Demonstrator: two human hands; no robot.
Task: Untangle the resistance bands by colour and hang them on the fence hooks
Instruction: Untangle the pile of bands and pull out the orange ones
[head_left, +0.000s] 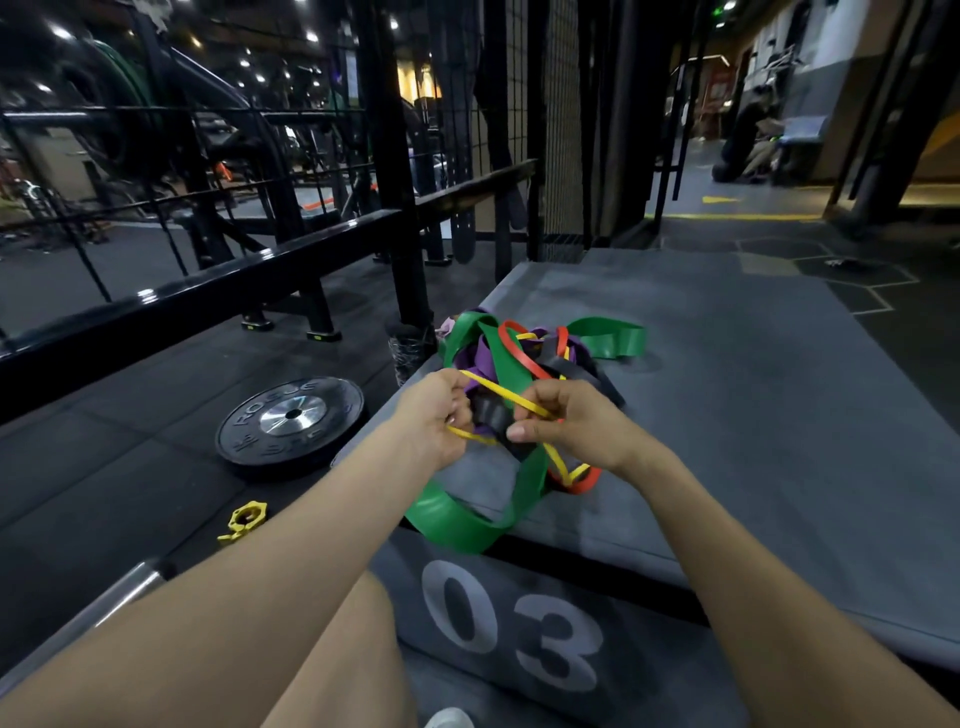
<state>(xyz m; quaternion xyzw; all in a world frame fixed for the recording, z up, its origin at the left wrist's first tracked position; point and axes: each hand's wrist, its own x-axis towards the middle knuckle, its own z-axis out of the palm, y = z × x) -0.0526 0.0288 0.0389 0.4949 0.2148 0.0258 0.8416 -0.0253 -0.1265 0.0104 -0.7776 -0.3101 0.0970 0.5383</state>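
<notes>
A tangled heap of resistance bands lies on a grey padded box (727, 395) marked 03. A wide green band (457, 519) loops over the box's front edge and another green loop (608, 335) lies at the far side. Purple (485, 358), red (524, 353) and black (582, 371) bands are knotted among them. A thin yellow band (498, 391) stretches between my hands. My left hand (434, 415) pinches one end of it. My right hand (569, 423) grips the yellow band together with a black band just above the heap.
A black Rogue weight plate (291, 418) lies flat on the floor left of the box, with a yellow collar clamp (244, 521) nearer me. A barbell sleeve (119, 597) lies at lower left. A black fence rail (208, 291) and mesh fence (563, 130) stand behind.
</notes>
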